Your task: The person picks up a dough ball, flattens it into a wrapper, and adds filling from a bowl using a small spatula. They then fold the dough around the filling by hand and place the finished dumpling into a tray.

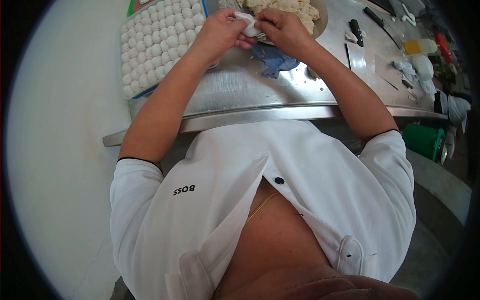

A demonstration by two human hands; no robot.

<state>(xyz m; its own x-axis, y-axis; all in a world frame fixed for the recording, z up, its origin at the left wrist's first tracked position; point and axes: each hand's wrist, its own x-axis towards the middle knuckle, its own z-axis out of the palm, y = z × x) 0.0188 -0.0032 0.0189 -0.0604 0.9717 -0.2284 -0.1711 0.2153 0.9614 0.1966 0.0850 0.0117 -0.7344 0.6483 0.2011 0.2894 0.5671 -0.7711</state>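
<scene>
Dough (248, 26) white. Dumplings (159, 45) white, tray (204, 7) blue-rimmed. Filling (287, 7) cream, yellow flecks. Cloth (272, 61) blue. Counter (232, 90) silver. Bucket (423, 141) green. Shirt (230, 160) white, black lettering (184, 190), black button (279, 181).

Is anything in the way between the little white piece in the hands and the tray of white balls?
Yes, the left hand, holding the white piece on the side toward the tray. Its forearm overlaps the tray's near corner in view. Nothing else visible stands between.

Working kitchen, stainless-steel counter (225, 92), tray (204, 8) of white rounds (161, 42), bowl (322, 19) of food mixture (303, 12), cleaver (357, 57)
</scene>
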